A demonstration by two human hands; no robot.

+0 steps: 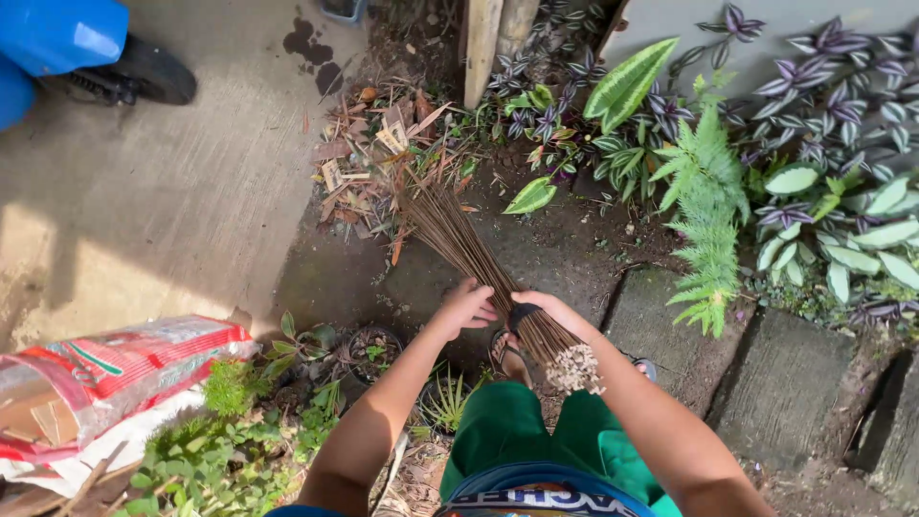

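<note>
Both hands grip a stick broom over a heap of dry leaves at the edge of a garden bed.

The left hand (pixel 466 306) and right hand (pixel 542 304) are each closed around the bundled stalks of the stick broom (pixel 479 258), just beside one another, near its bound end; its splayed tips rest in the pile of dry leaves (pixel 369 158) where concrete meets soil. Below the left arm, small dark pots (pixel 371 350) hold soil and small green seedlings. At the left, a red and white sack (pixel 115 373) lies on its side; its contents cannot be made out. Ferns (pixel 708 211) and purple-striped plants (pixel 823 86) fill the bed on the right.
</note>
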